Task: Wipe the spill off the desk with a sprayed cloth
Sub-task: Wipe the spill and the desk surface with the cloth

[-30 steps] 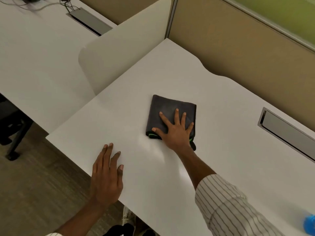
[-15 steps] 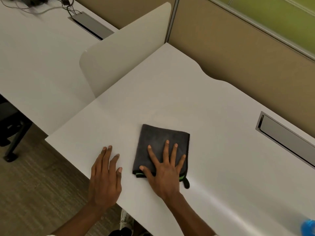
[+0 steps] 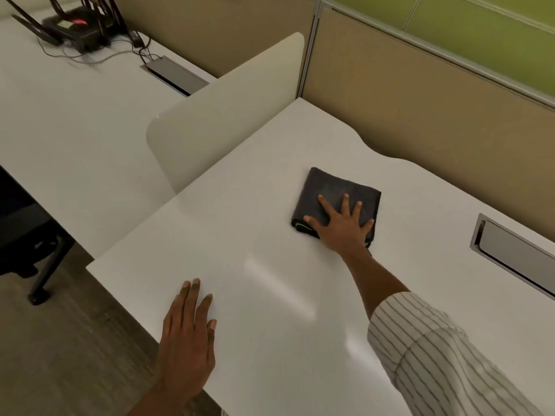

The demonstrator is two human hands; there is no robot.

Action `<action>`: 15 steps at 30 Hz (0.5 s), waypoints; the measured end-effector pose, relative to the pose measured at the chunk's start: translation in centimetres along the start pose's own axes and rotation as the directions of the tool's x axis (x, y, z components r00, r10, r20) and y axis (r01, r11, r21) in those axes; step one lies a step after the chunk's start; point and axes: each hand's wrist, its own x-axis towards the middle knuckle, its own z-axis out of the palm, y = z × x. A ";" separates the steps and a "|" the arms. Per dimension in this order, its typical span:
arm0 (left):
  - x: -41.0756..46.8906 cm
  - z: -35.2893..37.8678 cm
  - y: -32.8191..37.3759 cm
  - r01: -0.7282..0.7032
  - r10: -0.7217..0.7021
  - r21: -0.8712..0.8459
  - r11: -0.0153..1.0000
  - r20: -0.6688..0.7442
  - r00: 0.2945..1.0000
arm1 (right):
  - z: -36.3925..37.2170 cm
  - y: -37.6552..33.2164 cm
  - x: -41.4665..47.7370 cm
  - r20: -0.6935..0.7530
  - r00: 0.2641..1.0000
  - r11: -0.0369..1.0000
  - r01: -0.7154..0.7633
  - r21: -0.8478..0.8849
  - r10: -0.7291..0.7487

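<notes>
Pressing flat on the cloth (image 3: 339, 196), the right hand (image 3: 345, 225) lies with fingers spread and palm down, not clamped around anything; it covers the lower right part of the cloth, right of frame centre. The cloth is dark grey, folded to a rough square with a green edge trim showing at its lower left corner, and it lies on the white bench (image 3: 240, 235) well short of the far partition. Its upper left portion extends beyond the fingertips, toward the upper left of the frame.

The left hand (image 3: 187, 334) rests open and flat on the near bench edge at lower centre-left, fingers together, holding nothing, well apart from the cloth. The right hand is the one on the cloth, so the wiping stroke depends on it alone.

Judgement: bare bench lies between cloth and near edge, so the next stroke likely pulls back toward the lower frame.

Hard to make out: no spill visible. Two pale streaks below the cloth could be wet film or light glare; cannot tell which. No spray bottle in view. The cable tray slot (image 3: 516, 253) at right is cut off by the frame edge.
</notes>
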 end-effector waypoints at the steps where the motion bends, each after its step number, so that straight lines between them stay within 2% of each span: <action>1: 0.0 0.0 0.0 -0.002 0.002 0.004 1.000 -0.003 1.000 | -0.5 1.3 0.1 -0.007 0.998 0.998 -0.059 0.017 0.059; 4: 0.1 0.1 0.1 -0.002 0.002 0.008 1.000 -0.005 1.000 | -1.1 5.7 -1.0 -0.034 0.969 0.966 -0.242 0.096 0.246; 8: 0.1 0.1 0.1 0.005 -0.005 0.009 1.000 0.003 1.000 | -1.0 11.7 -4.2 -0.036 0.885 0.873 -0.450 0.188 0.464; 12: 0.1 0.1 0.1 0.012 -0.012 0.009 1.000 0.004 1.000 | 0.8 16.2 -9.2 -0.064 0.782 0.768 -0.588 0.254 0.620; 15: 0.2 0.1 0.2 0.022 -0.022 -0.003 1.000 0.004 1.000 | 3.5 16.6 -13.7 -0.104 0.717 0.712 -0.643 0.281 0.689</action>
